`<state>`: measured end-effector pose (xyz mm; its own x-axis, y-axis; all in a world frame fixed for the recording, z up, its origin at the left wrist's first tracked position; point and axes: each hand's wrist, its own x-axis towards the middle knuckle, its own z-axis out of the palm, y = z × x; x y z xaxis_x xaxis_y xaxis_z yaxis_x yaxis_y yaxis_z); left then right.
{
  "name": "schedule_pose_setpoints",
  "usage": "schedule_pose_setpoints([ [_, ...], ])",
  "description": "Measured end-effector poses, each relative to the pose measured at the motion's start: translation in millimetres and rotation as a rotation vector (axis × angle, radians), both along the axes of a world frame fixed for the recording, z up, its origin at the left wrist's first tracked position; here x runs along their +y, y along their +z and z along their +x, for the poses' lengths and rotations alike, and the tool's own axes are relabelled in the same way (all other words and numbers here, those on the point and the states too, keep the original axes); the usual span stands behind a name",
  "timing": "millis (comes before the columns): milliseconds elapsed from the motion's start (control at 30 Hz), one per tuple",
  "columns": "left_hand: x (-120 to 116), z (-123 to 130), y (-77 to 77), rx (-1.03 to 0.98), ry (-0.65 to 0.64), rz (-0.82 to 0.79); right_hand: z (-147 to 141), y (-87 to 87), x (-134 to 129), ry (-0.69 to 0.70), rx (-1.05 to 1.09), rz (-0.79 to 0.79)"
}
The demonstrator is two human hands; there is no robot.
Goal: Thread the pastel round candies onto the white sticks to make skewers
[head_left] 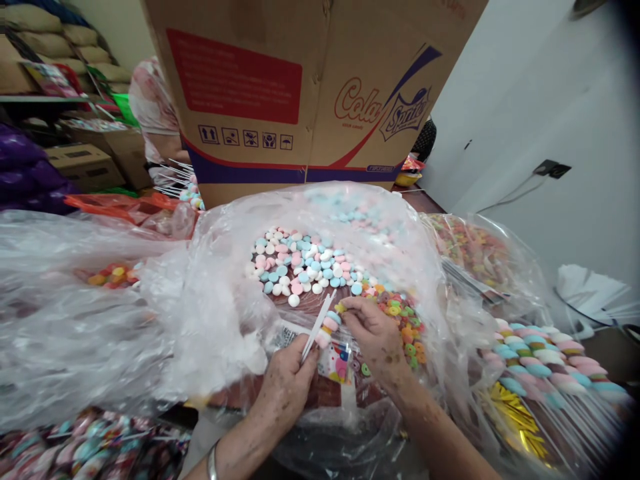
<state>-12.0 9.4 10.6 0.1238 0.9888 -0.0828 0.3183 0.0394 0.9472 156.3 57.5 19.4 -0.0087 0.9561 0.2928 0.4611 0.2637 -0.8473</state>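
Note:
My left hand point(287, 373) is closed round several white sticks point(319, 323) and a candy skewer point(329, 327) threaded with pink, white and blue candies. With finger and thumb, my right hand point(375, 337) pinches a small yellow gummy candy point(341, 308) at the skewer's upper end. Beyond my hands, round pastel candies point(305, 263) lie in a heap inside an open clear plastic bag point(220, 293). Colourful gummy rings point(410, 333) are piled just right of my right hand. A printed packet point(335, 363) lies under the skewer.
A large cardboard box point(320, 100) stands behind the bag. Finished candy skewers point(550, 360) lie at the right beside gold twist ties point(517, 420). Wrapped candies point(95, 443) fill the lower left. Another person point(155, 120) is partly hidden behind the box.

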Motion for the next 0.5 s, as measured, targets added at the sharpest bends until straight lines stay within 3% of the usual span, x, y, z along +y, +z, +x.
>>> schedule_pose_setpoints([
  [100, -0.3, -0.7, -1.3, -0.023, 0.002, -0.015, -2.1, 1.5, -3.4, 0.047, 0.01, 0.004],
  [200, 0.5, -1.5, -2.3, -0.042, 0.005, -0.025, 0.9, 5.3, -2.9, 0.125, 0.051, -0.113],
  [400, -0.1, -2.8, -6.3, -0.097, 0.014, -0.014, 10.1, 30.1, 4.6, 0.36, 0.159, -0.159],
  [500, -1.7, -3.0, -13.1, -0.153, 0.037, -0.045, 10.1, 32.8, 20.0, 0.276, 0.298, -0.203],
])
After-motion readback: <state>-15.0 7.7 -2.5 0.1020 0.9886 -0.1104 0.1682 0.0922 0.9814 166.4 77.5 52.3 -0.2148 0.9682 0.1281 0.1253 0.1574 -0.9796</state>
